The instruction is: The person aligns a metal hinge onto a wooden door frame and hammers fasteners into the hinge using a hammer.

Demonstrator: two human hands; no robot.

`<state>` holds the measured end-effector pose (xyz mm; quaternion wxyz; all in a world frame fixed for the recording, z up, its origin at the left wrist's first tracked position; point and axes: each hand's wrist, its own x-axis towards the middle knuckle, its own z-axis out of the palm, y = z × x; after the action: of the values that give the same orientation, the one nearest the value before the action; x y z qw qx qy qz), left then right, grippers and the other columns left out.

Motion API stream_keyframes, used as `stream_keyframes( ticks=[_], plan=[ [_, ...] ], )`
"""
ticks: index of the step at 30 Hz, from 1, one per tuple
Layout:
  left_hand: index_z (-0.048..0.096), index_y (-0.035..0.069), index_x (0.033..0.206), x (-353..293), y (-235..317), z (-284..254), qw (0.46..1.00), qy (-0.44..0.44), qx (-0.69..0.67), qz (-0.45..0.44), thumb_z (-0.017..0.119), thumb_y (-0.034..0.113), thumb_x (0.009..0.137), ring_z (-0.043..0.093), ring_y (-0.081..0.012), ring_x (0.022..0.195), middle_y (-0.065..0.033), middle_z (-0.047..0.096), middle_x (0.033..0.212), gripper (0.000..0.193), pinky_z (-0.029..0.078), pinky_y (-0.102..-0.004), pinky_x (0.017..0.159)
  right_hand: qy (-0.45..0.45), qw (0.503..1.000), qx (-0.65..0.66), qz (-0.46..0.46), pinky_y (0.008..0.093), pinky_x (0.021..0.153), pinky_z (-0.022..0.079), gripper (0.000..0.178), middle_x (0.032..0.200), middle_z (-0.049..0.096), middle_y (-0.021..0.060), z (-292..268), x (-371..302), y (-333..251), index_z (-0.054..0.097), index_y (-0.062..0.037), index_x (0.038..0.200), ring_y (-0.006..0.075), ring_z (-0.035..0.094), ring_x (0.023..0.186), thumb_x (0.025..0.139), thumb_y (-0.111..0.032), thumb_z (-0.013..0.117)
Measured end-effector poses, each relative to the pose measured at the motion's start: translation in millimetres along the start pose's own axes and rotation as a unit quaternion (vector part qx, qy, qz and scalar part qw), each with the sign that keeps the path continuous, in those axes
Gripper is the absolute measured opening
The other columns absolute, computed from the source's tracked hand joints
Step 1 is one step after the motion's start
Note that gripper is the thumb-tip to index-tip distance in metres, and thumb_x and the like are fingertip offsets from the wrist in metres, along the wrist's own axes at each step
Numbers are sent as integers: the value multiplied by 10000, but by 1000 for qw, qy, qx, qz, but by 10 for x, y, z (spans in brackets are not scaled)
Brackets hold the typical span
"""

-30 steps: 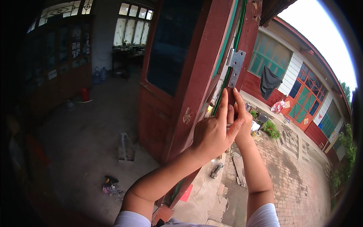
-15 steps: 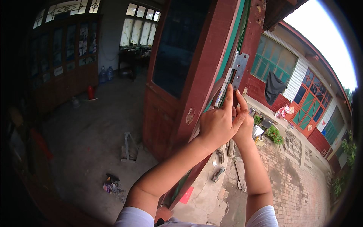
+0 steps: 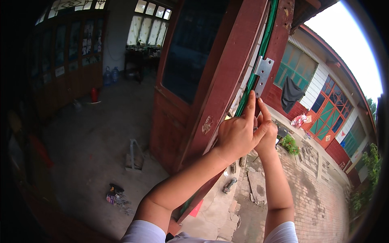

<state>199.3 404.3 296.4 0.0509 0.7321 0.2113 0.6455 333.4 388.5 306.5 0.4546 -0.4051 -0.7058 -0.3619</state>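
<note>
Silver hinge (image 3: pixel 264 77) just above left grip (image 3: pixel 238 131) and right grip (image 3: pixel 267 137), apparently flat on red post (image 3: pixel 282 32): placement looks done. Grips meet, index fingers (image 3: pixel 251 102) at hinge's lower end; anything pinched, cannot tell. Whether fastening is left, unclear: holes (image 3: pixel 263 71) too small.

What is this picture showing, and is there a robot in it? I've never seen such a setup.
No robot: these are a person's bare left hand and right hand. A wide fisheye camera on the person's head looks down, which bends straight edges. Both index fingers point up at the lower end of a metal hinge on a red wooden post. I see nothing gripped, though the palms are hidden. A grey frame stands on the indoor floor.
</note>
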Motion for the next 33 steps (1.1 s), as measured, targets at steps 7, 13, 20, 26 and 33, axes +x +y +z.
stream_keyframes(
  ticks=[7, 13, 20, 26, 33],
  plan=[
    [250, -92, 1416, 14, -38, 11, 1000, 3, 3, 9, 517, 559, 881, 647, -254, 525, -73, 637, 628, 885, 490, -342, 444, -33, 999, -7, 30, 303, 509, 474, 548, 636, 619, 104, 7, 38, -50, 495, 0, 1310, 209, 594, 502, 800, -127, 651],
    [242, -95, 1419, 14, -59, -1, 1000, -3, -6, 9, 511, 562, 884, 637, -236, 514, -57, 631, 634, 889, 467, -321, 426, -8, 999, 23, 24, 301, 546, 502, 550, 803, 687, 138, 77, 3, 28, 469, -7, 1327, 217, 652, 605, 815, -104, 644],
    [232, -104, 1417, 12, -78, -14, 999, 2, -31, 24, 514, 510, 886, 628, -248, 503, -142, 669, 726, 860, 494, -331, 449, -26, 997, 44, 60, 297, 621, 523, 586, 900, 701, 151, 83, -41, 2, 421, -19, 1361, 227, 684, 723, 829, -126, 641],
    [223, -88, 1432, -14, -119, 43, 998, 48, -25, 41, 501, 524, 903, 595, -206, 466, -33, 606, 598, 855, 459, -309, 435, -23, 992, 97, 75, 274, 665, 521, 591, 971, 695, 183, 121, -61, 9, 387, 0, 1380, 194, 686, 778, 854, -114, 632],
    [230, -87, 1431, -7, -128, 56, 997, 47, -57, 34, 516, 507, 900, 598, -208, 468, -42, 606, 593, 847, 462, -304, 436, -18, 984, 157, 80, 258, 688, 500, 565, 983, 685, 150, 158, -84, 46, 377, 9, 1387, 149, 650, 806, 878, -88, 601]
  ],
)
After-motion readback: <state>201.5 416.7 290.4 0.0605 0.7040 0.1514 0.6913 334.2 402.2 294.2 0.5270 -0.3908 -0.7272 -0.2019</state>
